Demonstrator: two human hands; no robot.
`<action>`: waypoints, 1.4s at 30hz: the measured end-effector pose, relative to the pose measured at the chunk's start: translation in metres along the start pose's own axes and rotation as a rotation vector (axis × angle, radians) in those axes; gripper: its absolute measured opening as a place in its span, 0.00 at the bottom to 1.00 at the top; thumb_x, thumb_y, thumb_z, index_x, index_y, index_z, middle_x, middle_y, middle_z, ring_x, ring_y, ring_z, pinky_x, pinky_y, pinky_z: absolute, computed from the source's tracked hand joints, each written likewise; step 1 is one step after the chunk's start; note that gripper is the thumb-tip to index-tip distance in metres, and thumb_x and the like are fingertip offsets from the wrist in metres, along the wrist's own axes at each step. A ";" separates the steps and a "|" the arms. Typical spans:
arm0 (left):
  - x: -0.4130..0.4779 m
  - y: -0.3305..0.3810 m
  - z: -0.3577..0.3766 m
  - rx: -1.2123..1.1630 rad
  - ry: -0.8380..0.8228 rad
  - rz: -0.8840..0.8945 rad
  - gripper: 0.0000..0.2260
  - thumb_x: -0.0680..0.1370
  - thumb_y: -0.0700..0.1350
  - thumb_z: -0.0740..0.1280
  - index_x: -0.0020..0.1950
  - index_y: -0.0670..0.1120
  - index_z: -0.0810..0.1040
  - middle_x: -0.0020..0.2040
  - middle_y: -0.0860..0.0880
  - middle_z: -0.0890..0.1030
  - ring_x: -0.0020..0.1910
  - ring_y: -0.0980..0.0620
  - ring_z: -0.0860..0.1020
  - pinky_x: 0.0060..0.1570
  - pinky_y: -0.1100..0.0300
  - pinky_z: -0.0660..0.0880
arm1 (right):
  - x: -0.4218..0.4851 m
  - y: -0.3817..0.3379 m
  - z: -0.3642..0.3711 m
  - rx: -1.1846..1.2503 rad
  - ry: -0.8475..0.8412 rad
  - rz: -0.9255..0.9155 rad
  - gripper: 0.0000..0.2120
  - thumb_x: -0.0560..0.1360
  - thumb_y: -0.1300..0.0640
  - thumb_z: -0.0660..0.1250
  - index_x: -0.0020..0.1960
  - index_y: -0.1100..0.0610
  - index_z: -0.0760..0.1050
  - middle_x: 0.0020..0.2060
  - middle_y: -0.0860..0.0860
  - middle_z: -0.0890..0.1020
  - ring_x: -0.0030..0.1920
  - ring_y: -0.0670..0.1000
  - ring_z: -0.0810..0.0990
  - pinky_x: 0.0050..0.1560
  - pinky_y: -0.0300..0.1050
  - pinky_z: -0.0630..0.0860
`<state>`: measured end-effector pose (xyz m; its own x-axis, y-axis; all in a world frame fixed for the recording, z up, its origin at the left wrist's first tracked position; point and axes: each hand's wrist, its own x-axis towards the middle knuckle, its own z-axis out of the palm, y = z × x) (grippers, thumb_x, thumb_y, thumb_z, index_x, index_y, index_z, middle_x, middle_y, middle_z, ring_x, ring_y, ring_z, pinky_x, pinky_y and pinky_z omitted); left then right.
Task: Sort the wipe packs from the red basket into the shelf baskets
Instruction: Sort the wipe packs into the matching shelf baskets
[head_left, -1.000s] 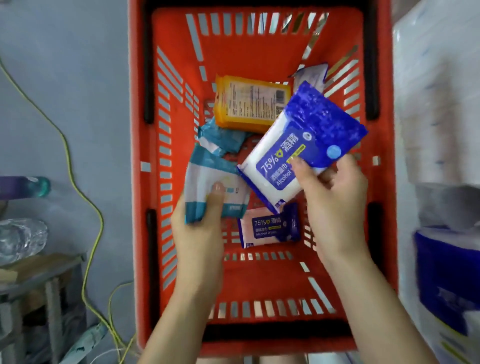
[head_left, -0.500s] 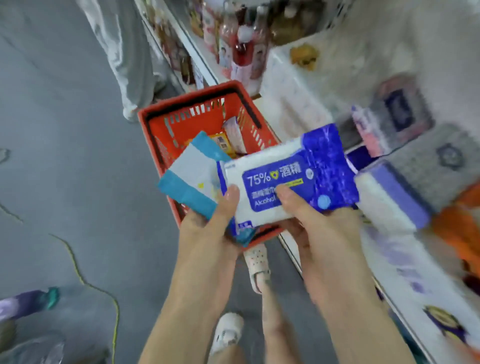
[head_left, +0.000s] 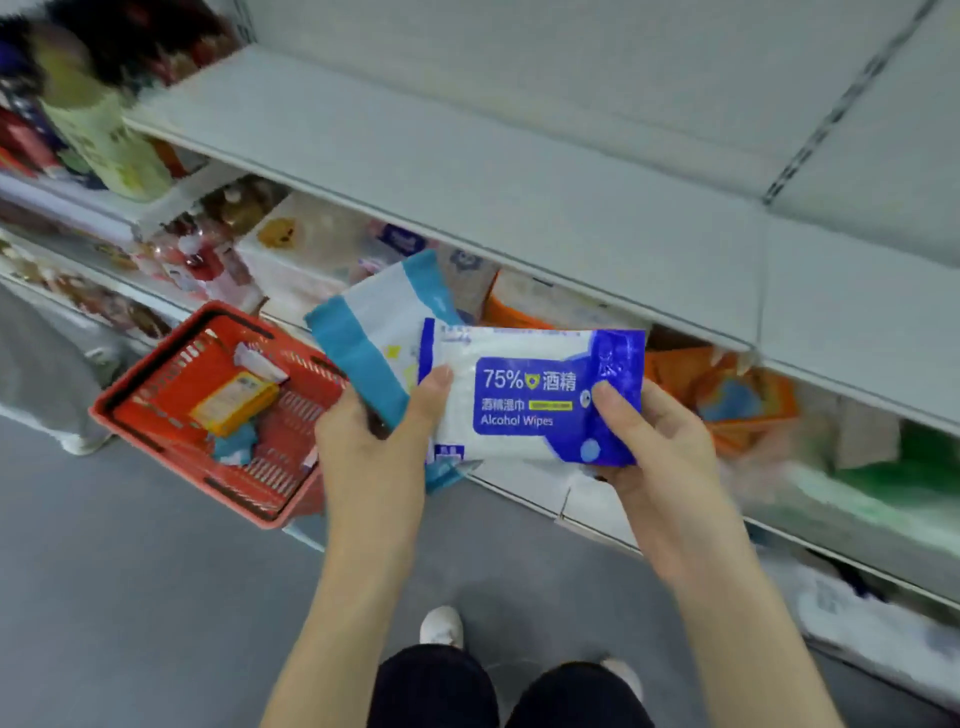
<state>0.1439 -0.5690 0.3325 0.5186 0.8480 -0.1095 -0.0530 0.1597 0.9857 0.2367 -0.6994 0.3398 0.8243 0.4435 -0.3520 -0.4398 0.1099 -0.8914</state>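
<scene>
Presently the right hand (head_left: 660, 447) grips the alcohol wipes pack (head_left: 535, 395) and the left hand (head_left: 374, 441) the teal pack (head_left: 363, 332); advise separating them before reaching for the shelf (head_left: 519, 171).

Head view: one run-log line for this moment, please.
left hand: teal pack | right hand: blue alcohol wipes pack | red basket: on floor, items inside
</scene>
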 end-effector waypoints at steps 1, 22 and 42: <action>-0.011 0.007 0.016 0.036 -0.048 0.034 0.03 0.74 0.42 0.70 0.44 0.50 0.81 0.44 0.52 0.86 0.45 0.48 0.84 0.44 0.50 0.81 | -0.011 -0.010 -0.016 0.000 0.015 -0.012 0.17 0.62 0.53 0.70 0.50 0.55 0.79 0.46 0.52 0.86 0.41 0.49 0.84 0.36 0.40 0.79; -0.429 -0.009 0.419 0.162 -0.942 0.195 0.04 0.74 0.43 0.71 0.42 0.44 0.79 0.38 0.46 0.84 0.40 0.42 0.83 0.39 0.41 0.80 | -0.277 -0.105 -0.509 0.471 0.605 -0.246 0.16 0.62 0.55 0.71 0.49 0.56 0.78 0.41 0.52 0.85 0.37 0.47 0.82 0.28 0.38 0.75; -0.549 -0.098 0.716 0.208 -0.899 0.159 0.08 0.71 0.42 0.74 0.37 0.53 0.79 0.34 0.62 0.83 0.34 0.57 0.80 0.39 0.52 0.80 | -0.225 -0.195 -0.788 0.771 0.822 -0.265 0.18 0.64 0.58 0.70 0.53 0.62 0.78 0.40 0.55 0.84 0.34 0.48 0.82 0.33 0.38 0.79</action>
<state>0.4757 -1.4122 0.3873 0.9882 0.1289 0.0828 -0.0713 -0.0915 0.9932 0.4175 -1.5213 0.3678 0.7821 -0.3555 -0.5118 -0.0862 0.7517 -0.6538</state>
